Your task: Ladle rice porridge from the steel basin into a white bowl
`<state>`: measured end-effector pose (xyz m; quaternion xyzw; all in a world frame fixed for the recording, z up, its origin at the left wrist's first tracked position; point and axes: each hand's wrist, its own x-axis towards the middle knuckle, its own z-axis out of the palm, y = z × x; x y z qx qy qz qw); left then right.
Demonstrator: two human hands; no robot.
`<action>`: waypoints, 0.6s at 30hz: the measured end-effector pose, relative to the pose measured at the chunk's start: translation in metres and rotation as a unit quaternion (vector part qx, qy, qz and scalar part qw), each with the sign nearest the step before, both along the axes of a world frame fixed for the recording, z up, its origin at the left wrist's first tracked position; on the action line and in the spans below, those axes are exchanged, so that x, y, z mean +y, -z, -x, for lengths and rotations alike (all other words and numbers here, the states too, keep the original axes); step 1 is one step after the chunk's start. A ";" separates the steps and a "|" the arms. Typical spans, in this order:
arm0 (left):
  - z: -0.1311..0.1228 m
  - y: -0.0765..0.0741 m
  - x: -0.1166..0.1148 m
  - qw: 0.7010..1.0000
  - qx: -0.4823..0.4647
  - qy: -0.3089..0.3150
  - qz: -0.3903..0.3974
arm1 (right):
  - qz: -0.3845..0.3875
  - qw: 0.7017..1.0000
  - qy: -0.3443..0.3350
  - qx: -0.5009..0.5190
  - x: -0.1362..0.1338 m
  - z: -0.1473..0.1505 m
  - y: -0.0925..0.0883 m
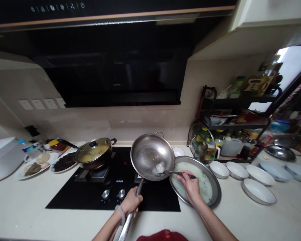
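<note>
Our L hand (131, 201) is fisted round 1 wok (152, 156) handle; R hand (190, 187) pinches 1 ladle (171, 172) above 1 basin (198, 161). 4 white bowls (237, 170) nearby, 2 knobs (105, 194).

Shiny steel wok (152, 155), glossy black glass hob (90, 190), smooth matt pale counter (27, 207).

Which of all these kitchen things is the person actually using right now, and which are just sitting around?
In use: left hand, gripping the tilted wok by its handle; right hand, holding the ladle in the wok; metal basin of pale liquid under that hand.
Lying about: lidded pot, white bowls, plates of food, glass lid, shelf rack.
</note>
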<state>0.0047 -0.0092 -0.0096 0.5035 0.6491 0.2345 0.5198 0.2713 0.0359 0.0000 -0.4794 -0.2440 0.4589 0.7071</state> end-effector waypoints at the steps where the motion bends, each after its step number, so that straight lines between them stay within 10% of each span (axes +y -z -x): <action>1: 0.000 -0.001 0.000 1.000 0.002 -0.001 0.003 | -0.001 1.000 0.001 0.004 -0.001 0.000 -0.001; 18: -0.002 -0.004 0.000 1.000 0.007 -0.005 0.001 | -0.016 0.998 0.029 0.052 -0.010 -0.015 -0.023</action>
